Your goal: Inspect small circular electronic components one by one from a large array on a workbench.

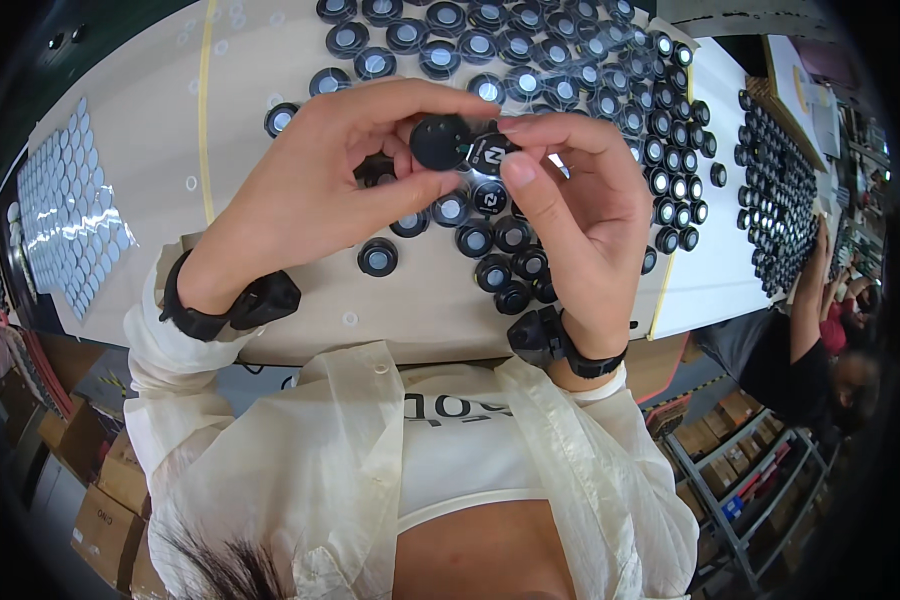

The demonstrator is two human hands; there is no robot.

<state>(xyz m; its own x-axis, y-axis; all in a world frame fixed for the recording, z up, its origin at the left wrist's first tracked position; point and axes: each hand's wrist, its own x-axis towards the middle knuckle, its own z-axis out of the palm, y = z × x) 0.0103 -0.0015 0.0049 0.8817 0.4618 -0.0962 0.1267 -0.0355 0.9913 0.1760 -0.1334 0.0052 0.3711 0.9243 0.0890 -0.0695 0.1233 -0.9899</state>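
Over the table my left hand (315,180) pinches a small black round cap (438,142) between thumb and fingers; tiny dots show on its flat face. Close against it, my right hand (590,200) holds a glossy black round label (492,156) with a white mark, gripped between thumb and forefinger. The edges of cap and label meet or overlap; which, I cannot tell. Just below them is another black disc with a white mark (490,198). Under and around both hands lie many black round parts with pale centres (378,257).
A sheet of pale round stickers (70,205) lies at the left of the table (270,330). More black round parts (780,200) crowd the far right, where another person's arm (812,290) reaches in. Cardboard boxes (110,525) stand at lower left, a metal rack (740,500) at lower right.
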